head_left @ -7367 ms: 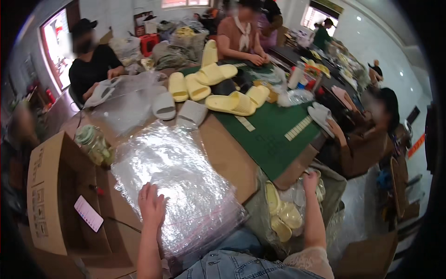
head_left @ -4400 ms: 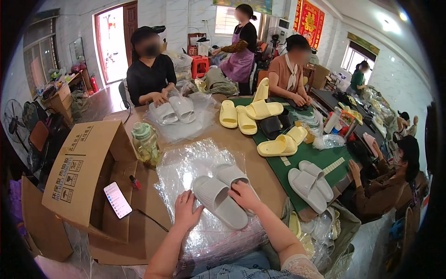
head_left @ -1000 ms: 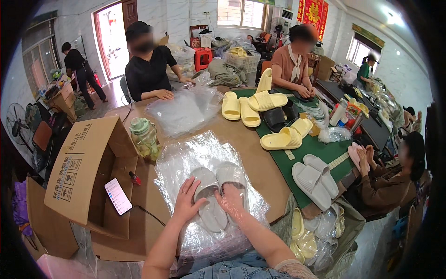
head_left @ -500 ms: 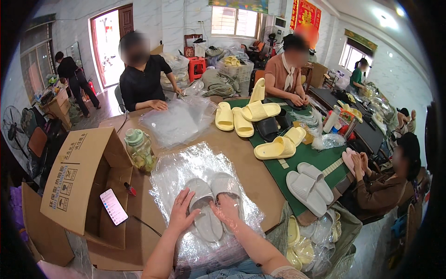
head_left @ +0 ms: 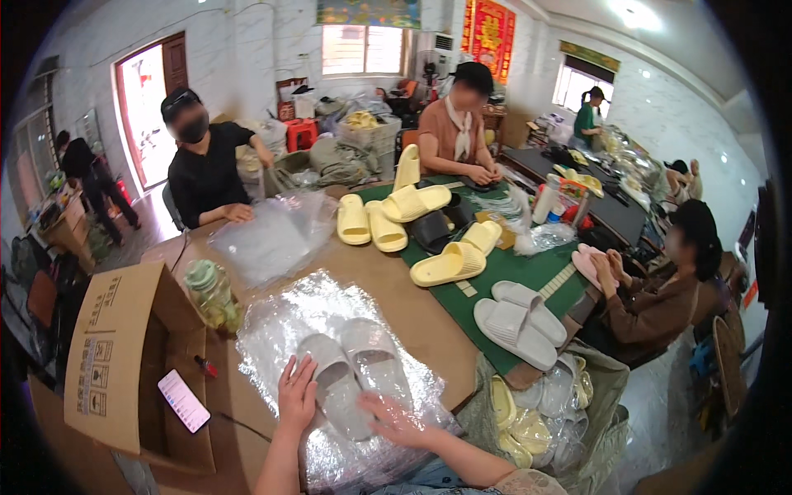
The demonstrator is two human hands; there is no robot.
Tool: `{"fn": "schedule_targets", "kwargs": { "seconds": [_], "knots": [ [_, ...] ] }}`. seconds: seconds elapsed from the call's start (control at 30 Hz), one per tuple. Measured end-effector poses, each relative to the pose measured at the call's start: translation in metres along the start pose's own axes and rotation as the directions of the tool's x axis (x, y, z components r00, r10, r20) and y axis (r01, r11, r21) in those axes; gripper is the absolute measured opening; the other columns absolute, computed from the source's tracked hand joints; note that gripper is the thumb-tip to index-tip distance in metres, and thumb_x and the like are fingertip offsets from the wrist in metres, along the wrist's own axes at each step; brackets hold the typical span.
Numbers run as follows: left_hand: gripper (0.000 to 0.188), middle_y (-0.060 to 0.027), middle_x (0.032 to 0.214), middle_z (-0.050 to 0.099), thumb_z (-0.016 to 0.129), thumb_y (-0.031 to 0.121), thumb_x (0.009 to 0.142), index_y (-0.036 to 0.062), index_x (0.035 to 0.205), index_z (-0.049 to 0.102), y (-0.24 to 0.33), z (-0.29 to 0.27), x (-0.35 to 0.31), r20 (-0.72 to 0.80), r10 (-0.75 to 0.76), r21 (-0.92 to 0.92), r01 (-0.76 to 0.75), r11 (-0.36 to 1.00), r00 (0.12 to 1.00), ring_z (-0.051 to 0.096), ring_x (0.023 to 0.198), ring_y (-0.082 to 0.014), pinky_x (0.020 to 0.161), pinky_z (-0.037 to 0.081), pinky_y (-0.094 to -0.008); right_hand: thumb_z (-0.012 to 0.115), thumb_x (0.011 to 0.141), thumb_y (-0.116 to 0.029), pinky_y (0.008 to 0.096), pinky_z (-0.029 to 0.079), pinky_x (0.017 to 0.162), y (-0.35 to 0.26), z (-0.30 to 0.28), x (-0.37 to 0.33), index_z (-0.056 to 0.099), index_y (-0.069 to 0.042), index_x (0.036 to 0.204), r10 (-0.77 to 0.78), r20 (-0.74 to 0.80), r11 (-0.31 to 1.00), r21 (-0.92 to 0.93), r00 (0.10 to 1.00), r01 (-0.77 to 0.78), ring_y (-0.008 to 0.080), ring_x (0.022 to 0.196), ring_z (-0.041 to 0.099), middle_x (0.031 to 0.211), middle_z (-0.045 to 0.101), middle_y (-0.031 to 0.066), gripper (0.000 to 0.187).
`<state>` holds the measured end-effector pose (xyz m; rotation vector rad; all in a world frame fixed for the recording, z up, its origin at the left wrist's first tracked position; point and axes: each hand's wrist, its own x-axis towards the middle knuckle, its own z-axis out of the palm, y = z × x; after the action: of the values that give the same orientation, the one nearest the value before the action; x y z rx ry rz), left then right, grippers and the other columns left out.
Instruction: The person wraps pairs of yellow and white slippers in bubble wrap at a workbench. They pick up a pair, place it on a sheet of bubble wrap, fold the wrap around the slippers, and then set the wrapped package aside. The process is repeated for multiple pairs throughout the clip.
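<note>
A pair of light grey slippers lies side by side within clear plastic, the left slipper (head_left: 332, 373) a little nearer to me than the right slipper (head_left: 375, 351). Beneath them spreads a stack of shiny clear plastic bags (head_left: 276, 330). My left hand (head_left: 297, 394) rests along the outer edge of the left slipper, fingers stretched out. By the heels is my right hand (head_left: 396, 419), its fingers apart and holding nothing; a plastic sheen lies over it, and I cannot tell how far it is inside the bag.
Left of the bags stand an open cardboard box (head_left: 115, 363), a phone (head_left: 183, 401) and a green-lidded jar (head_left: 211, 293). Yellow slippers (head_left: 450, 262) and another grey pair (head_left: 520, 326) lie on the green mat. A sack of bagged slippers (head_left: 536, 417) stands at right. Co-workers sit around the table.
My right hand has drawn back from the right slipper's strap toward the heels. My left hand stays beside the left slipper. The whole view has swung to the right.
</note>
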<state>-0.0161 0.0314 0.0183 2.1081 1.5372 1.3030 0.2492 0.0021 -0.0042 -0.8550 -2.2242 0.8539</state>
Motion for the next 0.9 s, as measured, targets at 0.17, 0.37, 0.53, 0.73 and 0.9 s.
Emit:
{"fn": "schedule_targets", "kwargs": {
  "seconds": [0.17,0.37,0.53,0.73,0.9],
  "knots": [
    [0.039,-0.0119,0.141,0.061,0.057,0.008,0.093,0.0075,0.131,0.065,0.001,0.001,-0.001,-0.001,-0.011,0.021,0.011,1.000,1.000,0.043,0.142,-0.0375,0.118,0.031,-0.0456,0.058,0.104,-0.018,0.0378,0.046,0.104,-0.078,-0.071,-0.036,0.055,-0.002,0.137,-0.166,0.520,0.785,0.584,0.838,-0.207,0.0248,0.120,0.061,0.129,0.064,0.0144,0.037],
    [0.039,-0.0108,0.141,0.062,0.057,0.009,0.093,0.0079,0.131,0.066,0.001,0.001,-0.002,-0.007,-0.001,0.003,0.001,1.000,1.000,0.044,0.141,-0.0353,0.117,0.032,-0.0444,0.059,0.102,-0.017,0.0320,0.052,0.074,-0.103,-0.111,0.016,0.070,0.001,0.102,0.069,0.067,0.868,0.488,0.995,-0.094,0.0152,0.084,0.069,0.091,0.073,0.0083,0.021],
    [0.039,-0.0136,0.140,0.062,0.053,0.012,0.095,0.0052,0.131,0.065,0.001,0.000,-0.001,0.013,-0.010,-0.024,0.010,1.000,1.000,0.043,0.141,-0.0366,0.118,0.031,-0.0460,0.063,0.098,-0.034,0.0429,0.054,0.071,-0.061,-0.071,0.080,0.065,0.000,0.086,0.127,-0.283,0.944,-0.260,0.951,-0.204,0.0275,0.083,0.071,0.091,0.073,0.0153,0.037],
    [0.040,-0.0146,0.139,0.062,0.055,0.011,0.092,0.0040,0.130,0.065,-0.003,0.000,0.000,0.033,0.030,-0.030,-0.029,0.999,0.999,0.047,0.138,-0.0374,0.116,0.034,-0.0463,0.068,0.090,-0.051,0.0472,0.056,0.066,-0.019,-0.019,0.105,0.059,0.004,0.090,0.331,-0.202,0.801,-0.456,0.922,-0.388,0.0388,0.073,0.070,0.074,0.068,0.0207,0.056],
    [0.041,-0.0113,0.141,0.061,0.059,0.010,0.092,0.0076,0.132,0.065,0.002,0.000,-0.001,0.039,0.021,-0.025,-0.020,0.999,0.999,0.049,0.137,-0.0355,0.115,0.034,-0.0458,0.068,0.090,-0.048,0.0476,0.056,0.063,-0.006,-0.006,0.105,0.057,0.004,0.095,0.329,-0.211,0.792,-0.468,0.920,-0.391,0.0368,0.071,0.071,0.075,0.069,0.0211,0.053]
  ]
}}
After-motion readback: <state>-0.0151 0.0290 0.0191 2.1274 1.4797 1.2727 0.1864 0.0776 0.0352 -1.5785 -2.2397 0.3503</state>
